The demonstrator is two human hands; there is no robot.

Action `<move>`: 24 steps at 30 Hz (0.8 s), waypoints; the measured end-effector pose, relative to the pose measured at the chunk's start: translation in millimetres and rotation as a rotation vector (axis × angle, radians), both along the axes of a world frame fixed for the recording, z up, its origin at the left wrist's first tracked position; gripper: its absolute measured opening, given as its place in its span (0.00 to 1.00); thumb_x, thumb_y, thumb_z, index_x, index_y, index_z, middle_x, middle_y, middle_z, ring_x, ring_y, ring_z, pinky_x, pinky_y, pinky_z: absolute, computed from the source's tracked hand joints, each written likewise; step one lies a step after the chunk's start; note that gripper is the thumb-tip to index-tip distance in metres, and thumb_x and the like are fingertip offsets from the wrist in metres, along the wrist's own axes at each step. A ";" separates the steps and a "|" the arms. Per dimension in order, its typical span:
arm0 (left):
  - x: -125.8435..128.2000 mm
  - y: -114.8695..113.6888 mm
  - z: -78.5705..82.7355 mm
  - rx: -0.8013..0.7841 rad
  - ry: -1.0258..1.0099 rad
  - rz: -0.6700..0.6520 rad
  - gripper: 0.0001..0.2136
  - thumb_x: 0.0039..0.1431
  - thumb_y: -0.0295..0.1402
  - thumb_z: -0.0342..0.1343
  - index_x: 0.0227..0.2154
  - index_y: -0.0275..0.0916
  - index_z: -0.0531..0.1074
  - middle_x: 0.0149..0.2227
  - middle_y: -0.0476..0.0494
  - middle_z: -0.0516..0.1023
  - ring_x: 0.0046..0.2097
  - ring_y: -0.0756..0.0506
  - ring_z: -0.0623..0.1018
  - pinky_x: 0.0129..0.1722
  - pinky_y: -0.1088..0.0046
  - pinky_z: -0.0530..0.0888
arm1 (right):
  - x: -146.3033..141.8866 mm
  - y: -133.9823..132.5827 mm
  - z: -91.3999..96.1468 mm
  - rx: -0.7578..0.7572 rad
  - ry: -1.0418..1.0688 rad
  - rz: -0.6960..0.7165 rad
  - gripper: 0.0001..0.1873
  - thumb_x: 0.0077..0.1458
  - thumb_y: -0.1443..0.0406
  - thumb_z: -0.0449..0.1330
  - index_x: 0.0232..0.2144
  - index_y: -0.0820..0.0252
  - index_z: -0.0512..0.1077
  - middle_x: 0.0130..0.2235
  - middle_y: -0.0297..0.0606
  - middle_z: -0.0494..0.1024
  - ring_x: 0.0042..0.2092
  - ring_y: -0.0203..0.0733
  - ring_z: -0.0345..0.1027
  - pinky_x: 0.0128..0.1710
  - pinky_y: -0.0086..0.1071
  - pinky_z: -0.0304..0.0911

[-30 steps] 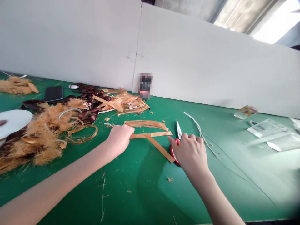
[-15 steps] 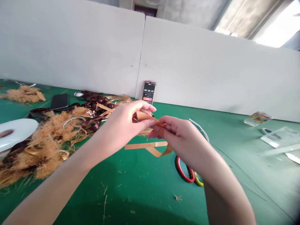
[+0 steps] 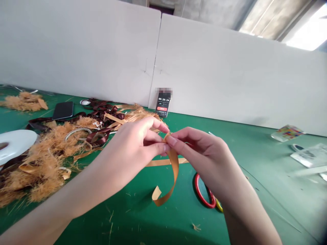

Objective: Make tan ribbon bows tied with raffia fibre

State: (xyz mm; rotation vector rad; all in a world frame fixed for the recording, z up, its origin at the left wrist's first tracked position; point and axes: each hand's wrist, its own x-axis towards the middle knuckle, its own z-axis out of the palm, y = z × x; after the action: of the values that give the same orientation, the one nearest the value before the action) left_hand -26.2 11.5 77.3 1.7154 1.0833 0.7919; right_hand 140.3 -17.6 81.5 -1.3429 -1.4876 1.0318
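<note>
A tan ribbon is pinched between my two hands above the green table, its loose end hanging down and curling at the tip. My left hand closes thumb and fingers on the ribbon from the left. From the right, my right hand presses its thumb on the same spot, fingertips almost touching the left ones. Another flat tan strip lies behind, partly covered by the hands. Red-and-yellow-handled scissors rest under my right wrist, their blades hidden.
On the left lie frayed tan fibre, dark brown ribbon, a white roll and a black phone. A phone showing a timer leans on the white partition. Clear plastic packets sit at right.
The ribbon's loose end has swung down and now hangs below my hands. My right thumb has moved up onto the fold, and the view has shifted slightly.
</note>
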 end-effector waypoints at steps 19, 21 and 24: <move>4.1 -3.7 0.9 0.170 0.056 0.085 0.05 0.58 0.37 0.59 0.31 0.44 0.70 0.29 0.56 0.83 0.32 0.49 0.82 0.30 0.80 0.74 | 2.3 2.3 -5.2 -0.125 0.313 0.011 0.09 0.54 0.60 0.64 0.27 0.59 0.77 0.29 0.32 0.79 0.34 0.30 0.72 0.36 0.20 0.66; 4.6 -2.8 0.1 0.172 0.032 0.072 0.05 0.57 0.35 0.59 0.28 0.43 0.69 0.29 0.56 0.83 0.33 0.50 0.82 0.31 0.80 0.74 | 3.5 2.7 -4.3 -0.108 0.255 0.002 0.07 0.54 0.61 0.64 0.28 0.58 0.77 0.29 0.31 0.79 0.33 0.30 0.72 0.35 0.20 0.66; 4.9 -3.1 -0.8 0.194 0.025 0.052 0.07 0.55 0.29 0.59 0.24 0.42 0.67 0.26 0.57 0.81 0.31 0.51 0.81 0.29 0.81 0.73 | 2.5 2.3 -4.4 -0.083 0.186 -0.008 0.05 0.53 0.63 0.64 0.27 0.58 0.77 0.28 0.31 0.79 0.32 0.30 0.71 0.32 0.21 0.65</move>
State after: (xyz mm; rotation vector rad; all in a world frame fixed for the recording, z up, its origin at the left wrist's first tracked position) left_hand -21.3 8.3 76.5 1.8691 1.1011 0.9356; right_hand 142.8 -15.2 77.2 -1.2716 -1.3122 1.1909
